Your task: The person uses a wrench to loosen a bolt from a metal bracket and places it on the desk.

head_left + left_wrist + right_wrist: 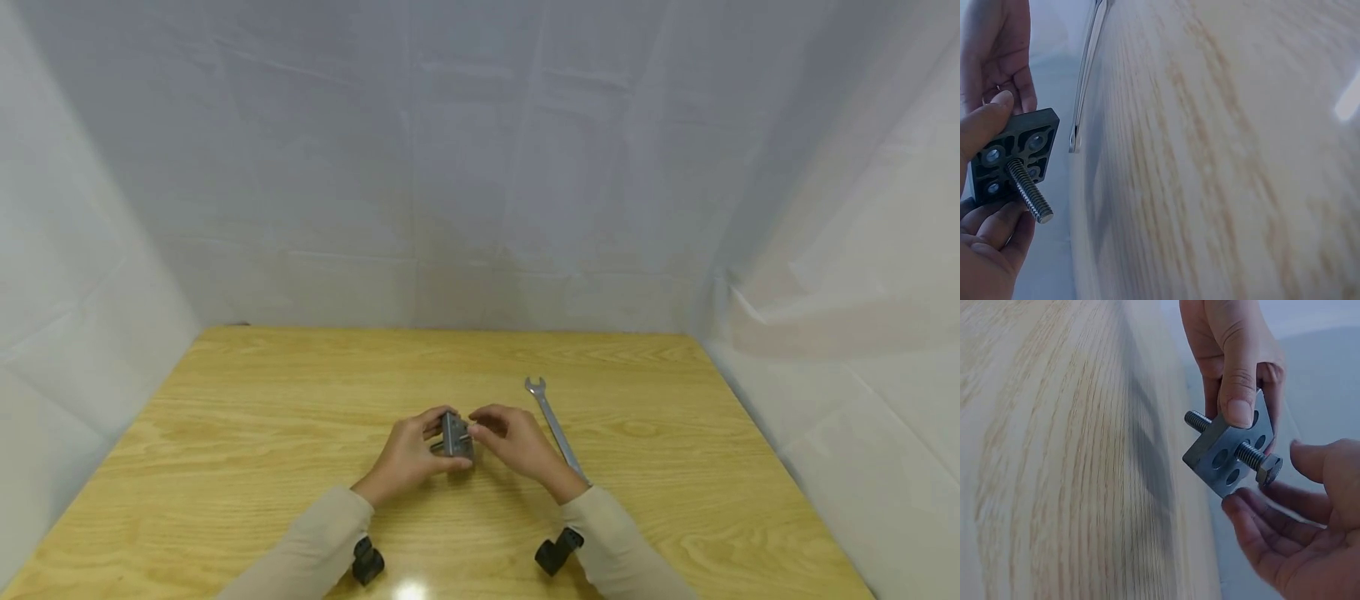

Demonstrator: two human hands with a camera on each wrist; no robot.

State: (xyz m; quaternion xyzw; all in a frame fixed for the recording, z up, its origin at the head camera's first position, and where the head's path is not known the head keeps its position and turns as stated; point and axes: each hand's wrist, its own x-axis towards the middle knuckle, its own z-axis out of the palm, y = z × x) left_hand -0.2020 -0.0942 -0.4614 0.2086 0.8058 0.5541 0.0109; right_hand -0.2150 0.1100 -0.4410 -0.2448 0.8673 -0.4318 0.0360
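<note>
A square dark metal plate (458, 447) with several round holes is held up over the table by my left hand (405, 454), thumb on one edge and fingers on the opposite one. Through the plate's middle runs a hex bolt (1268, 470); its head stands off the face on the right side. The bolt's threaded end (1030, 192) sticks out of the ribbed back. My right hand (521, 443) is beside the bolt head, fingers loosely bent. In the right wrist view its thumb (1310, 461) is apart from the head, and the fingers lie below and behind it.
An open-end wrench (557, 429) lies on the wooden table (285, 417) just right of my right hand, its lower end partly hidden by the wrist. White sheeting (480, 208) hangs behind the table and along both sides.
</note>
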